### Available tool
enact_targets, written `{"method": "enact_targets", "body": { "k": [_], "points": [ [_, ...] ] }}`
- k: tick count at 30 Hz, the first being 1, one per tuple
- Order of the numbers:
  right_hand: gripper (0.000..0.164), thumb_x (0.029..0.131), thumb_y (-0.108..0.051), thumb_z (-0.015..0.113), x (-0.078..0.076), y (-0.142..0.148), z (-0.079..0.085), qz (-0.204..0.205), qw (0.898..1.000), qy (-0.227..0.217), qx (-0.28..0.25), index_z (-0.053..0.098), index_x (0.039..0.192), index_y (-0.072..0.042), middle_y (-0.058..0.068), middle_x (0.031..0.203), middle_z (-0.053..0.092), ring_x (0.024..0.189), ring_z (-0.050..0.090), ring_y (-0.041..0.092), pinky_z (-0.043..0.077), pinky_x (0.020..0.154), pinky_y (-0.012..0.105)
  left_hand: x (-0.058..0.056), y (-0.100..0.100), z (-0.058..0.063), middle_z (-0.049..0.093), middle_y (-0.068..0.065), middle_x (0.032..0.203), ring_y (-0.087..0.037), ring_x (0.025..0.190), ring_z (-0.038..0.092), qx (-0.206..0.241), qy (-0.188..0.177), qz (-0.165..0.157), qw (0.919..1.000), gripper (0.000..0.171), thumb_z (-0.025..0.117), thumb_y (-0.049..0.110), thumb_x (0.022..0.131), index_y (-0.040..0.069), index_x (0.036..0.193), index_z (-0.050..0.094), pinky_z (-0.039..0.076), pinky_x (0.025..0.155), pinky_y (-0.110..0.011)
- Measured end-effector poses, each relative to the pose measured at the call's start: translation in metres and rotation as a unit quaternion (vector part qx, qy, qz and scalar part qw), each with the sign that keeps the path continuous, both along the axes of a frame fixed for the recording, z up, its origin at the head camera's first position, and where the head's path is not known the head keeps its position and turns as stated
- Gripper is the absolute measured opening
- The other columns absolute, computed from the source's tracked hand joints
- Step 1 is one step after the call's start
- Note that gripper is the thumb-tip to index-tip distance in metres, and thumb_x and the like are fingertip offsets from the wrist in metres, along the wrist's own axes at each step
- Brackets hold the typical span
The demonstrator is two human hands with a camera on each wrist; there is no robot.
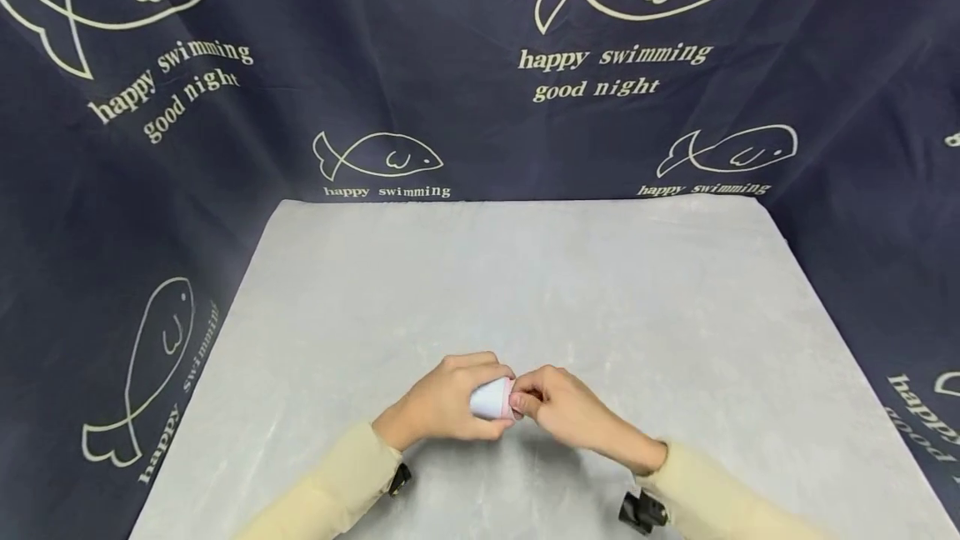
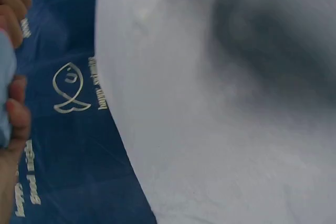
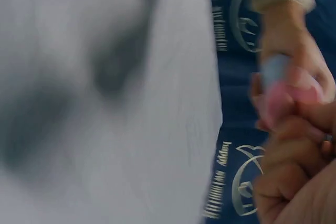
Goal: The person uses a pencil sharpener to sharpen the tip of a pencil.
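Note:
A small, pale blue, cup-shaped thing with a pink end (image 1: pixel 489 400) is held above the near middle of the table; I cannot tell its kind. My left hand (image 1: pixel 457 398) grips its pale blue body, thumb on the near side and fingers on the far side. At the pink end (image 3: pixel 278 104), my right hand (image 1: pixel 558 407) pinches the edge with bent fingers and thumb. In the left wrist view only a strip of the blue body (image 2: pixel 5 93) shows at the left border. What lies under the right fingertips is hidden.
Beneath both hands spreads a pale grey table cover (image 1: pixel 525 282). A dark blue curtain (image 1: pixel 480 115) printed with white fish and lettering surrounds the table at the back and sides. Black devices sit at the left wrist (image 1: pixel 400 480) and right wrist (image 1: pixel 642 512).

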State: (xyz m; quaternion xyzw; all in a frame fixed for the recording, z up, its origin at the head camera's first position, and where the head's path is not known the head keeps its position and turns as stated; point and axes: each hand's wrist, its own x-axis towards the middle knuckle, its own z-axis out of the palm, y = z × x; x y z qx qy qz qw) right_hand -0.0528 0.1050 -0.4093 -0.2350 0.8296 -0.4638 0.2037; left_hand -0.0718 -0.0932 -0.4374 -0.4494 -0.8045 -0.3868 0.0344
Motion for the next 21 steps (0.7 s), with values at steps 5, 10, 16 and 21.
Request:
{"method": "enact_targets", "body": {
  "k": [5,10,16,21],
  "points": [
    [0.019,0.087,-0.001,0.049,-0.010,0.006,-0.006,0.008,0.988,-0.147,-0.045,0.058,0.075,0.011,-0.009,0.053,0.034,0.047,0.026,0.004,0.022,0.046,0.019,-0.001,0.001,0.000,0.060,0.001,0.085,-0.006,0.071,0.054,-0.063,0.151,0.004,0.9865,0.039,0.080,0.026,0.070,0.005,0.099,0.064,0.046,0.063,-0.011],
    [0.014,0.096,-0.016,0.053,-0.005,0.011,-0.022,-0.020,0.969,0.242,0.044,0.060,0.087,-0.008,-0.009,0.065,0.049,0.053,0.040,0.000,0.034,0.047,0.017,-0.011,0.003,0.009,0.061,-0.001,0.093,-0.006,0.075,0.054,-0.125,0.079,0.027,0.9886,0.044,0.077,0.033,0.078,0.005,0.109,0.064,0.046,0.063,-0.012],
    [0.029,0.102,-0.015,0.037,-0.013,0.011,-0.023,-0.043,0.732,0.671,0.114,0.061,0.087,-0.007,-0.002,0.068,0.050,0.054,0.043,0.011,0.029,0.047,0.019,-0.021,0.000,0.019,0.065,0.003,0.090,-0.004,0.069,0.054,-0.058,-0.239,0.028,0.9689,0.035,0.075,0.031,0.081,0.010,0.108,0.067,0.046,0.056,-0.018],
    [0.029,0.100,-0.013,0.044,-0.019,0.009,-0.012,-0.029,0.639,0.765,0.077,0.061,0.078,-0.007,-0.003,0.060,0.041,0.048,0.029,0.007,0.019,0.044,0.016,-0.024,-0.003,0.023,0.067,-0.002,0.089,-0.006,0.068,0.055,0.015,-0.425,-0.031,0.9047,0.026,0.071,0.018,0.084,0.004,0.105,0.069,0.047,0.059,-0.021]
  ]
}}
